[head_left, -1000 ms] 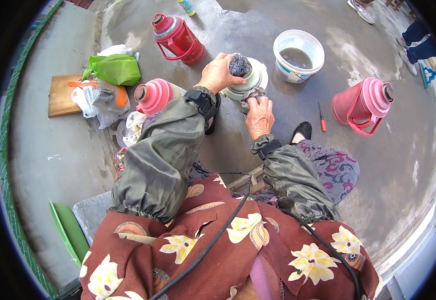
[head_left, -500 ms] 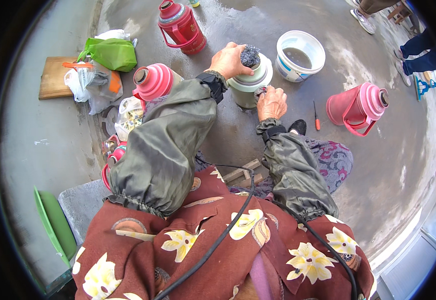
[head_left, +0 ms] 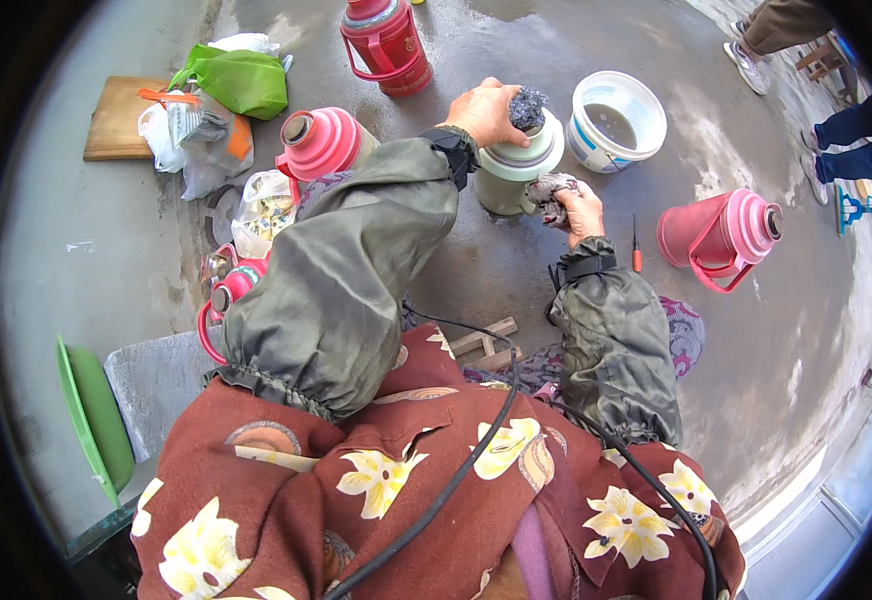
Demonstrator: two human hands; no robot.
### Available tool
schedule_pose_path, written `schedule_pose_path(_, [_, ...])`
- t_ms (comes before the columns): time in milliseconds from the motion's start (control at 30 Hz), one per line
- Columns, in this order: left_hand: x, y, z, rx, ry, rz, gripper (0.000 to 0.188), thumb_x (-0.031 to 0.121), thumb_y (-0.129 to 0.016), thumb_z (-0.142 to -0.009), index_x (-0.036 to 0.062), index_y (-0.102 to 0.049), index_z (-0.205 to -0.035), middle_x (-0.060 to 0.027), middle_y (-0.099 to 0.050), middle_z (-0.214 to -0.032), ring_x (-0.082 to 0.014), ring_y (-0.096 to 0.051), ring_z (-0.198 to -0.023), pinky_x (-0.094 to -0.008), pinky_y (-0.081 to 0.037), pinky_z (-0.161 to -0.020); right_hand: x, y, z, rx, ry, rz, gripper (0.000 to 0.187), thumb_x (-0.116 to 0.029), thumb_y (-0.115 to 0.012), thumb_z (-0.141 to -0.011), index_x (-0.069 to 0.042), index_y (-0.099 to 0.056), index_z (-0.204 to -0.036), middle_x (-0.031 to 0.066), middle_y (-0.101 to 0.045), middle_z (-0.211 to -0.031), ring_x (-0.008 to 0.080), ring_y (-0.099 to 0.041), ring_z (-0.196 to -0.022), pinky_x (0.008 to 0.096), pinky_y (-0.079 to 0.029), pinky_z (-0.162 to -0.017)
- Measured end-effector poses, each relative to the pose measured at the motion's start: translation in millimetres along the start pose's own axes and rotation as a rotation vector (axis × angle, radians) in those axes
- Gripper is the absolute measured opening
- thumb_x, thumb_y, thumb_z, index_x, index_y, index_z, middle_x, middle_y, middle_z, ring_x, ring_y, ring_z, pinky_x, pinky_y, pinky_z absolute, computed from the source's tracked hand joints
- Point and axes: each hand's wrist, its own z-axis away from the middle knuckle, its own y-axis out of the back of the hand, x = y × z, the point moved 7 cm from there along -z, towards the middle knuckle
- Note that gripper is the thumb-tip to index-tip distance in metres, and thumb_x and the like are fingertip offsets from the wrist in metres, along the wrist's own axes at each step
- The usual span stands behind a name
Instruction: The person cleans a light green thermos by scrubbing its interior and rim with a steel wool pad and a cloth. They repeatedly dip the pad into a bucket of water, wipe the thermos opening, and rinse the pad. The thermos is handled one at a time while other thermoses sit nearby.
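Observation:
A pale green thermos flask [head_left: 505,188] stands upright on the wet floor ahead of me. At its top my left hand [head_left: 486,112] is closed around a dark grey steel wool scourer [head_left: 527,107], the thumb lying by the flask's neck. My right hand [head_left: 583,212] pinches a crumpled, patterned rag [head_left: 551,195] just at the near right side of the flask. Whether the rag touches the flask I cannot tell. The flask's mouth is hidden behind the scourer and hand.
A white bucket [head_left: 583,148] of murky water stands right of the flask. Pink thermos flasks [head_left: 328,148] stand left and right [head_left: 708,230], a red one [head_left: 396,55] beyond. A screwdriver [head_left: 637,258] lies on the floor. Bags [head_left: 241,85] sit left; people's legs [head_left: 844,125] show far right.
My right hand has drawn back a little from the flask, and more of the rag shows. The left hand stays at the flask's top with the scourer. The whole view has shifted slightly.

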Motion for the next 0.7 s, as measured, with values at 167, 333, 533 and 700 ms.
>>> schedule_pose_path(167, [3.3,-0.7,0.2,0.020,-0.021,0.007,0.082,0.040,-0.083,-0.055,0.0113,-0.054,-0.126,-0.0138,-0.054,-0.117,-0.0307,-0.057,-0.108,-0.0378,-0.047,-0.092,-10.0,-1.5,-15.0,0.177,0.127,0.724,0.028,-0.010,-0.067,-0.069,-0.001,-0.063,-0.095,0.0076,-0.066,-0.079,0.0145,-0.063,-0.067,0.0284,-0.051,-0.058])
schedule_pose_path(333, [4.6,-0.1,2.0,0.006,0.002,0.016,0.082,0.039,-0.084,-0.055,0.0104,-0.054,-0.126,-0.0136,-0.054,-0.115,-0.0304,-0.057,-0.107,-0.0381,-0.047,-0.091,-19.5,25.2,-19.0,0.400,0.102,0.432,0.026,-0.011,-0.064,-0.071,-0.004,-0.066,-0.095,0.0093,-0.068,-0.083,0.0184,-0.064,-0.071,0.0313,-0.051,-0.066])
schedule_pose_path(533, [7.9,1.2,1.8,0.026,-0.017,0.011,0.081,0.040,-0.084,-0.055,0.0080,-0.055,-0.124,-0.0126,-0.055,-0.117,-0.0296,-0.057,-0.107,-0.0372,-0.046,-0.091,-77.9,-31.1,10.9,0.433,0.469,0.780,0.038,-0.030,-0.064,-0.077,-0.006,-0.062,-0.106,0.0201,-0.059,-0.105,0.0374,-0.054,-0.100,0.0433,-0.043,-0.088])
schedule_pose_path(700, [12.9,-0.2,3.9,0.034,-0.043,0.044,0.084,0.037,-0.084,-0.055,0.0114,-0.052,-0.128,-0.0113,-0.053,-0.121,-0.0288,-0.057,-0.108,-0.0370,-0.046,-0.091,-68.4,-41.4,28.2,0.472,0.618,0.835,0.032,-0.009,-0.065,-0.075,-0.012,-0.063,-0.106,0.0126,-0.054,-0.096,0.0334,-0.053,-0.097,0.0412,-0.044,-0.083])
